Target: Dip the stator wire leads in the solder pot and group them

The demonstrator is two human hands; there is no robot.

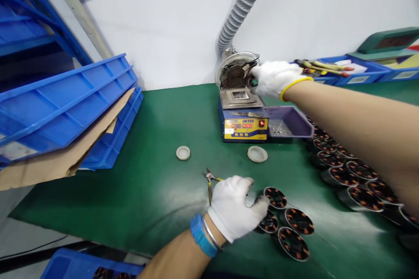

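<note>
My left hand (240,207), in a white glove, hovers low over the bench with thumb and fingers curved apart and nothing between them. Right beside its thumb stands a group of round metal motor stators with copper windings, among them one stator (275,198) at the back and another (293,244) in front. My gloved right hand (275,79) reaches over the solder pot (245,115), its fingers closed on a dark round part (253,82) with a greenish patch, mostly hidden by the glove. Below the part lies the pot's small square silvery bath (240,95).
Side cutters (209,178) lie behind my left hand. Two shallow white dishes, one left (183,153) and one right (257,154), sit before the pot. A purple bin (290,122) adjoins it. Rows of stators (360,198) stand at right; blue crates (72,109) are stacked left.
</note>
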